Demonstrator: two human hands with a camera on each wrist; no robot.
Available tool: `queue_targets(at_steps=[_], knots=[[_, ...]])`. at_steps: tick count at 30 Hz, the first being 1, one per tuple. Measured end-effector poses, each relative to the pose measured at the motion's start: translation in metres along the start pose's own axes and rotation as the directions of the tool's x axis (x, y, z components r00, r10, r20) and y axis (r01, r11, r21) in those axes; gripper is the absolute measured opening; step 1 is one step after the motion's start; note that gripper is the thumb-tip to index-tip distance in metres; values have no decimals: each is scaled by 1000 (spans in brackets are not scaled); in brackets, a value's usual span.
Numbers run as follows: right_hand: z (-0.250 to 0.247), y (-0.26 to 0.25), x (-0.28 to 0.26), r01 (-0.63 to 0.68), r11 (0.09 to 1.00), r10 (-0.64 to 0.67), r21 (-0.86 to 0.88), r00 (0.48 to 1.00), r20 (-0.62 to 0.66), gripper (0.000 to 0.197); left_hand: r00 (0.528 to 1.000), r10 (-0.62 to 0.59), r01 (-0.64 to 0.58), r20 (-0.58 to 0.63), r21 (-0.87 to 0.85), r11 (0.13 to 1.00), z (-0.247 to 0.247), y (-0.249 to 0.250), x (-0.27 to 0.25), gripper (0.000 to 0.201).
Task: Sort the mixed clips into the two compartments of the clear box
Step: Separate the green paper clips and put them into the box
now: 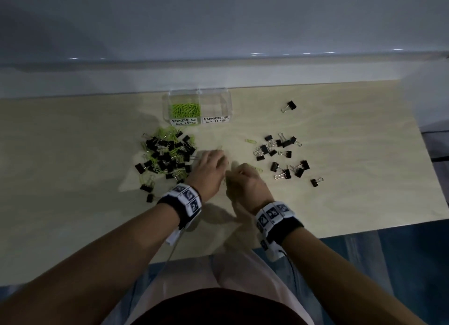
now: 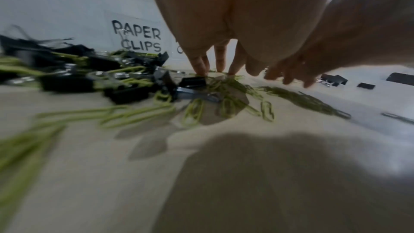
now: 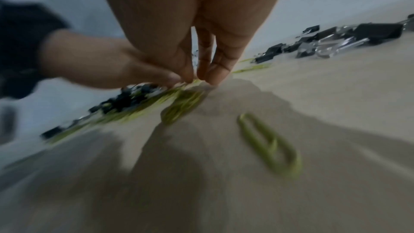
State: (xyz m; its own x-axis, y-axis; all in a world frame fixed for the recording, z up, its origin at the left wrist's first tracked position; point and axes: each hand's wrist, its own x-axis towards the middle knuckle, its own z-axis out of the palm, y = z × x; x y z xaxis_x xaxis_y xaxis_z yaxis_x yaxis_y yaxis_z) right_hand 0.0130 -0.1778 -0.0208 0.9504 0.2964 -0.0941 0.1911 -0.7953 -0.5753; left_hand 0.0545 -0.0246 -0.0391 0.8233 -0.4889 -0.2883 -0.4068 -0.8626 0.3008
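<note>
The clear box (image 1: 198, 106) stands at the table's back; its left compartment, labelled PAPER CLIPS (image 2: 137, 36), holds green paper clips (image 1: 185, 109), and the BINDER CLIPS side looks empty. A mixed pile (image 1: 167, 157) of black binder clips and green paper clips lies in front of it. My left hand (image 1: 211, 164) sets straight fingertips (image 2: 202, 70) on loose green paper clips (image 2: 226, 95) at the pile's right edge. My right hand (image 1: 243, 176) meets it there, thumb and fingertips (image 3: 215, 75) pinching together on green paper clips (image 3: 183, 105).
A scatter of black binder clips (image 1: 281, 154) lies right of my hands, with one more (image 1: 289, 106) further back. Single green paper clips (image 1: 250, 141) (image 3: 268, 144) lie loose on the wood table (image 1: 352, 203). A grey wall (image 1: 218, 33) runs behind the box.
</note>
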Motion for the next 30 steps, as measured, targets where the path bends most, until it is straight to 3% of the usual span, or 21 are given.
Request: queue_targets(at_steps=[3,5,7,11,13,16,19,21,24,27,30], knots=[[-21,17,35,-141,989,138,-45,987,-80,21,996,79,-75,41,-74,994,0,-10,-15,43],[-31,28,60,-259,955,255,-144,966,-42,36,994,101,-95,35,-149,984,-7,-13,-19,45],[-32,32,77,-282,928,296,-243,955,20,44,994,96,-85,53,-176,981,-13,-15,-21,55],[-22,18,74,-156,937,207,-313,969,137,37,990,8,12,142,-136,991,-12,-16,-23,68],[-15,7,58,-15,967,63,-255,981,181,21,991,2,16,137,-130,991,-11,-16,-23,71],[-16,6,25,116,985,-90,-127,976,197,18,994,-25,46,111,-191,980,-13,-17,-20,75],[-29,24,-9,-41,998,48,-42,984,169,38,996,-50,65,74,-225,972,-19,-20,-17,81],[-37,38,-32,-161,983,174,-84,969,175,64,996,-42,57,76,-200,978,-20,-22,-14,88],[-37,45,-52,-250,963,264,-96,947,183,82,996,-40,53,83,-163,985,-21,-24,-8,90],[-26,39,-43,-260,963,267,-69,951,157,78,996,-14,29,92,-166,986,-23,-21,-3,74],[-12,24,-16,-201,979,202,-25,974,105,61,993,4,27,122,-256,966,-24,-15,-5,60]])
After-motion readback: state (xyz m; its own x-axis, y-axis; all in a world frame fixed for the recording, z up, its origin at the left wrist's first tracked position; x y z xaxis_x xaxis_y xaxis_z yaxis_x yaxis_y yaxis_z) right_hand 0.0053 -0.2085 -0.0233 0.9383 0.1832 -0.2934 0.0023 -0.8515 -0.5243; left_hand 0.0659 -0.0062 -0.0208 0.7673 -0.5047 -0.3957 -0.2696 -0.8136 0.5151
